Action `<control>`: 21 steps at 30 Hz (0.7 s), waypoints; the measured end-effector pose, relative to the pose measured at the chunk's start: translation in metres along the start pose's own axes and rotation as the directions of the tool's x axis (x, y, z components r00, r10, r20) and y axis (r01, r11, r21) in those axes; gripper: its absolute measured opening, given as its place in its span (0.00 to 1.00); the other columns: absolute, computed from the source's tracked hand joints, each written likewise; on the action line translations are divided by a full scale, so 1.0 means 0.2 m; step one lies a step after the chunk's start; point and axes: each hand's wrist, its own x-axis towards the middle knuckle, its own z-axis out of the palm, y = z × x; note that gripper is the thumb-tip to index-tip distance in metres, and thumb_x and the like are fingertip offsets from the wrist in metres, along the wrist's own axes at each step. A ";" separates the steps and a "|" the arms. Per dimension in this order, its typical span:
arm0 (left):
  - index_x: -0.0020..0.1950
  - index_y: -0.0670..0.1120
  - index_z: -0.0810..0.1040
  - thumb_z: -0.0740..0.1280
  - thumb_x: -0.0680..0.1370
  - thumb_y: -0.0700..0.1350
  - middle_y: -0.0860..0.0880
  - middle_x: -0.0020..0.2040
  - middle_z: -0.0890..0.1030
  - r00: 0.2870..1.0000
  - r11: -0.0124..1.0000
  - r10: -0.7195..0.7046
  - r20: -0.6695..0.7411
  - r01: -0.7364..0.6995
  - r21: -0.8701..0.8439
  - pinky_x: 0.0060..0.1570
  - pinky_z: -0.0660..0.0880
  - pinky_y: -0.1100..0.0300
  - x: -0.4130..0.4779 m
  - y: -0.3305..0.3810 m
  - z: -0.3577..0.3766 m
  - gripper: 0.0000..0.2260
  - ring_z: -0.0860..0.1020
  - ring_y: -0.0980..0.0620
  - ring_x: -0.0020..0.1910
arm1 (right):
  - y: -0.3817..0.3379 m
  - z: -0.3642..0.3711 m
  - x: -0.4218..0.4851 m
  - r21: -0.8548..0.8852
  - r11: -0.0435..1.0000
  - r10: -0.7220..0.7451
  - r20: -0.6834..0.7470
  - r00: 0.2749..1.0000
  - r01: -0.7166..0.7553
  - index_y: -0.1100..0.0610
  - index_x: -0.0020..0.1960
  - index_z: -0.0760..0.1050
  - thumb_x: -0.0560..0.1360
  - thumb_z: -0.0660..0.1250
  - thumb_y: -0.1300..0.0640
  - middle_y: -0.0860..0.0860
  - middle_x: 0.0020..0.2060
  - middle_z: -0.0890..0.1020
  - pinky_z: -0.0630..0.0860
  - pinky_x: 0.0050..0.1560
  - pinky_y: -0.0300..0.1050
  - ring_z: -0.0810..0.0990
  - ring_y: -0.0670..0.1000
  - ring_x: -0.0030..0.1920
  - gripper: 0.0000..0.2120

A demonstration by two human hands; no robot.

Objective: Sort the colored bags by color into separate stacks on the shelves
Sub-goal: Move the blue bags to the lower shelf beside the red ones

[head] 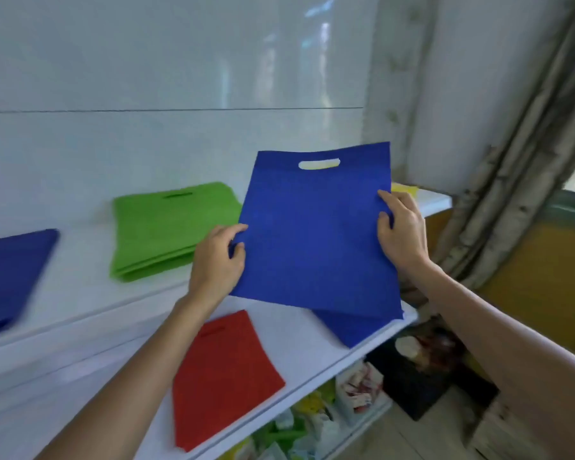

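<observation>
Upper shelf (80, 293), left to right: blue stack (10, 277), green stack (166, 227), yellow bag (404, 188) far right. Lower shelf: red bag (223, 376). Held blue bag (312, 234) is off the shelf, above another blue one (356, 330). Left hand (218, 260) pinches its left edge, right hand (402, 227) its right edge. Looks light, thin, floppy nonwoven; likely sags, so grip both side edges mid-height.

Head view looks forward and down, close over white shelves (80, 313)
</observation>
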 end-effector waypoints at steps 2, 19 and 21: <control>0.59 0.40 0.78 0.64 0.73 0.33 0.41 0.56 0.79 0.997 0.998 0.033 0.070 -0.029 -0.054 0.51 0.66 0.62 -0.02 0.15 0.27 0.15 0.77 0.42 0.51 | 0.26 -0.16 -0.06 -0.071 0.992 0.101 -0.023 0.995 -0.103 0.62 0.66 0.72 0.76 0.58 0.66 0.56 0.61 0.73 0.68 0.59 0.43 0.74 0.56 0.59 0.18; 0.66 0.43 0.73 0.62 0.76 0.36 0.48 0.62 0.74 0.757 0.967 -0.075 0.650 0.214 -0.139 0.52 0.65 0.70 -0.48 0.27 1.71 0.17 0.74 0.51 0.53 | 1.50 -0.23 -0.48 -0.349 0.789 0.575 0.131 0.808 -0.505 0.62 0.68 0.70 0.79 0.55 0.67 0.55 0.62 0.73 0.70 0.57 0.41 0.73 0.54 0.61 0.18; 0.65 0.43 0.73 0.61 0.76 0.35 0.47 0.61 0.75 0.735 0.958 -0.125 0.666 0.265 -0.112 0.53 0.67 0.67 -0.48 0.22 1.81 0.17 0.75 0.50 0.52 | 1.58 -0.15 -0.46 -0.330 0.797 0.576 0.161 0.801 -0.506 0.62 0.67 0.71 0.78 0.56 0.68 0.55 0.59 0.75 0.69 0.55 0.38 0.73 0.53 0.58 0.18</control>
